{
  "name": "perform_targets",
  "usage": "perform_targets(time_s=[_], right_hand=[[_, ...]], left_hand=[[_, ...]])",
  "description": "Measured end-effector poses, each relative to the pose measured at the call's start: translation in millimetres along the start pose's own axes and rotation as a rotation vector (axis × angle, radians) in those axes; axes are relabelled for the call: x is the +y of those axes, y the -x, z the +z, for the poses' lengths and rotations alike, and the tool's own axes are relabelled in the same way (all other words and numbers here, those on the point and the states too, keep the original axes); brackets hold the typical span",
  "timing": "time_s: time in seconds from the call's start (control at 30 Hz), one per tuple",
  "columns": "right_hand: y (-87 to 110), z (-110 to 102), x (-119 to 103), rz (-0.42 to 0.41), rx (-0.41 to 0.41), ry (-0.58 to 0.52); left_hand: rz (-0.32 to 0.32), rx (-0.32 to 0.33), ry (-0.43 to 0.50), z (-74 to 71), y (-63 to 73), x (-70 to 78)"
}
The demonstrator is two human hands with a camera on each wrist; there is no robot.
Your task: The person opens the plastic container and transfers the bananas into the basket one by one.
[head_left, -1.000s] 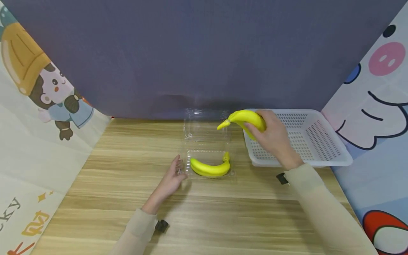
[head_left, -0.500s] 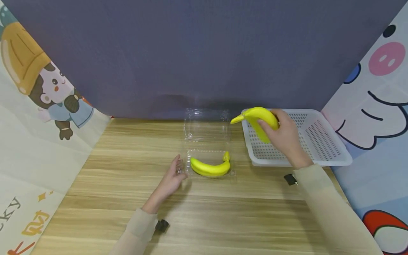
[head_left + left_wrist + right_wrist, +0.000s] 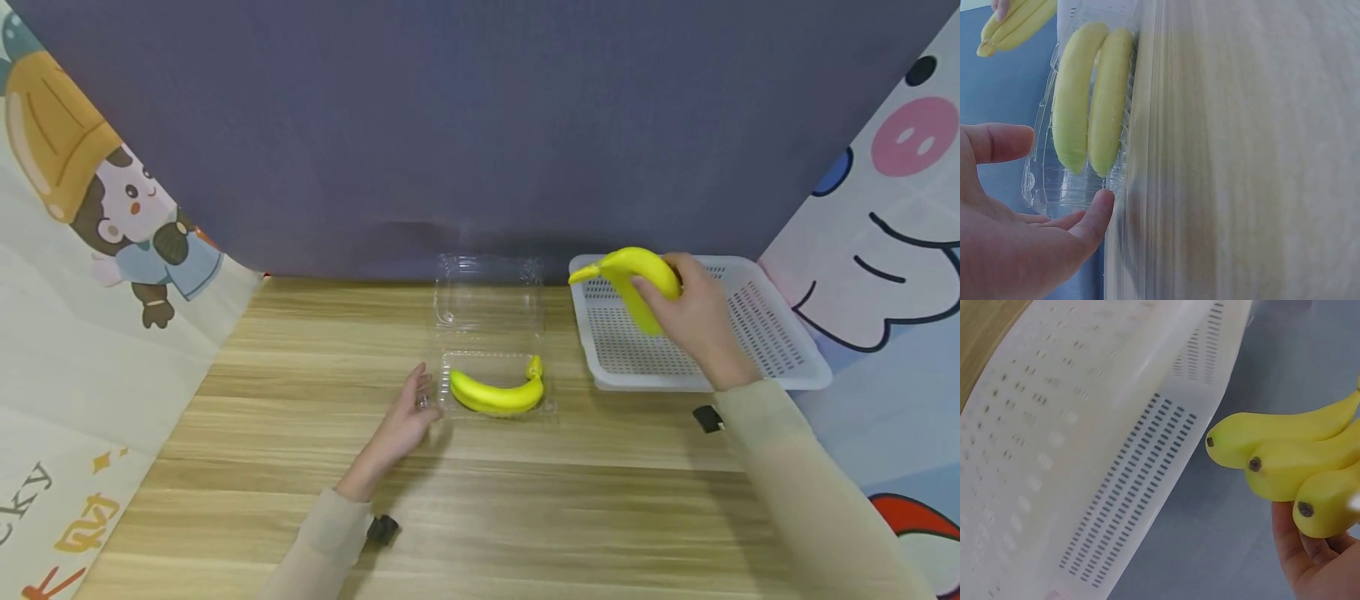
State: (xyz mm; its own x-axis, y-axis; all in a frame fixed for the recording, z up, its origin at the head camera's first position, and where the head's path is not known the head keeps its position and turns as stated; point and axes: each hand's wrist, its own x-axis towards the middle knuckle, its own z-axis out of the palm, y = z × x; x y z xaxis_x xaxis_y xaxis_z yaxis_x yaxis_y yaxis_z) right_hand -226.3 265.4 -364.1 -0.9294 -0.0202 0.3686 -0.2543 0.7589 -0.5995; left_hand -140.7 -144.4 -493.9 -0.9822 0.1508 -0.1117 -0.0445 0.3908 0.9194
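Note:
My right hand (image 3: 697,321) grips a bunch of yellow bananas (image 3: 637,287) and holds it above the left part of a white perforated basket (image 3: 645,382). Several banana tips of that bunch (image 3: 1297,462) show in the right wrist view. In the middle of the table, a clear plastic clamshell box (image 3: 487,293) stands with its lid folded back. Bananas (image 3: 498,398) lie in its near half; the left wrist view shows two side by side (image 3: 1075,100). My left hand (image 3: 401,425) is at the box's left end, fingers extended, one fingertip apparently touching the plastic.
The wooden table (image 3: 480,508) ends at a dark blue-grey backdrop (image 3: 480,142) behind box and basket. Printed cartoon cloths stand at the left and right sides. The basket fills the table's back right corner.
My right hand has carried the bunch of bananas to the right, from beside the lid to above the basket. The left hand and the box have stayed in place.

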Motion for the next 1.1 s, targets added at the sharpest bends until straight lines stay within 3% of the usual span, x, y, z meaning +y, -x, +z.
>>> perform_targets(time_s=[0.43, 1.1], right_hand=[[-3.6, -5, 27, 0.010, -0.001, 0.118], [-8.7, -6, 55, 0.007, -0.144, 0.336]], left_hand=[[0.002, -0.006, 0.036, -0.1, 0.6, 2.2], [-0.002, 0.000, 0.010, 0.4, -0.5, -0.3]])
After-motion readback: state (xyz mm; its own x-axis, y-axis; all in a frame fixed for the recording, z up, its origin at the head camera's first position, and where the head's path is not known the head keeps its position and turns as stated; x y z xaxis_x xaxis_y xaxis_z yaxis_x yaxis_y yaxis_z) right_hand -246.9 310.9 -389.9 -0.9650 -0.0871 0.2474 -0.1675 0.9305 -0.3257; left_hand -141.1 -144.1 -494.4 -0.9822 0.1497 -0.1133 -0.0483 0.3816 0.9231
